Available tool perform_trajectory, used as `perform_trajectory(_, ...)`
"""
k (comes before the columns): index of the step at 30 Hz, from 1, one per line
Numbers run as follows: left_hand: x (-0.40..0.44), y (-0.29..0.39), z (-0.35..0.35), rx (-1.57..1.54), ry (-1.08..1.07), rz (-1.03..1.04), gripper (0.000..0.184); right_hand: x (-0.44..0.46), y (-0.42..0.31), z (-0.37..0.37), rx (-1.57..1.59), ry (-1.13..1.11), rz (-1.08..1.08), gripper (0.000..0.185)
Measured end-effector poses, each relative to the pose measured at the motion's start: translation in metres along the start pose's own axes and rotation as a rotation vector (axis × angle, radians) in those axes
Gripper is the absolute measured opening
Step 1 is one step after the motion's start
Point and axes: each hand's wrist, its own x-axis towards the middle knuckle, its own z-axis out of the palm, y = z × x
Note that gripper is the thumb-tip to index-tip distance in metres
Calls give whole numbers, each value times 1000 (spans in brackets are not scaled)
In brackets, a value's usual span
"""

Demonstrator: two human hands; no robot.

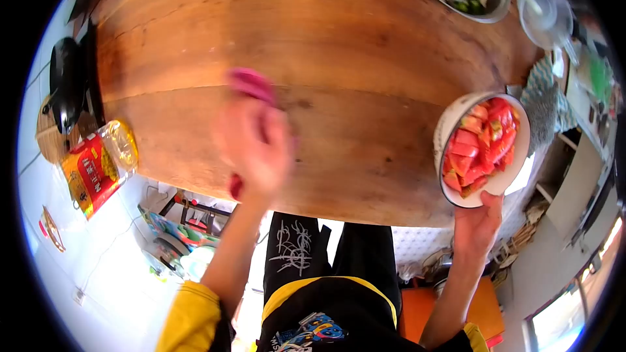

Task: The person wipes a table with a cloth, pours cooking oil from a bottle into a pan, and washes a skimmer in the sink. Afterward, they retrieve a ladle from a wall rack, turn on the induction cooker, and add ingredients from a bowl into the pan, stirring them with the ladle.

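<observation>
My left hand, blurred by motion, is closed on a magenta cloth over the wooden table. Part of the cloth sticks out beyond the fingers, and the rest is hidden by the hand. At the table's right edge, my right hand grips the rim of a white enamel bowl with the thumb over it. The bowl is tilted toward me and filled with cut tomato pieces.
A metal bowl with pale and green food stands at the far right, near a clear plastic container. Grey-green cloths lie beyond the bowl. On the left are an oil bottle with a red label and a black pan.
</observation>
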Motion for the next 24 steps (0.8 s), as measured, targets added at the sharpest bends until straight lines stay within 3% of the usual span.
perform_trajectory(1,-16,23,1,-50,-112,180,10,0,2,0,-1,-1,-16,62)
perform_trajectory(2,-39,43,-6,275,-768,257,12,-2,2,0,-10,-12,-12,62)
perform_trajectory(4,-96,60,-11,-311,-563,570,11,-2,3,1,-15,-5,-9,64)
perform_trajectory(6,-132,57,-31,-549,-696,672,16,-5,9,3,-20,2,-28,65)
perform_trajectory(9,-115,18,-90,-619,-675,377,22,-8,8,11,-27,-35,-31,64)
perform_trajectory(12,-46,-58,-142,-170,-403,-23,13,-12,15,11,72,13,-45,57)
perform_trajectory(13,-40,-89,-137,-194,-72,-331,18,-21,23,9,76,2,-49,57)
perform_trajectory(14,-11,-121,-129,19,95,-393,26,-33,32,5,-122,173,-96,57)
perform_trajectory(15,15,-148,-115,139,140,-309,38,-45,43,-1,-318,349,-144,57)
perform_trajectory(16,27,-179,-86,368,109,-436,44,-58,57,-7,-349,423,-134,55)
perform_trajectory(17,39,-183,-72,439,214,-405,49,-70,75,-13,-377,496,-125,53)
perform_trajectory(20,94,-177,-56,414,177,-252,51,-91,119,-23,-525,573,-105,51)
perform_trajectory(23,167,-156,-33,281,215,-199,44,-79,145,34,-774,780,-127,50)
perform_trajectory(24,178,-138,-30,233,96,-116,39,-67,150,44,-883,875,-122,49)
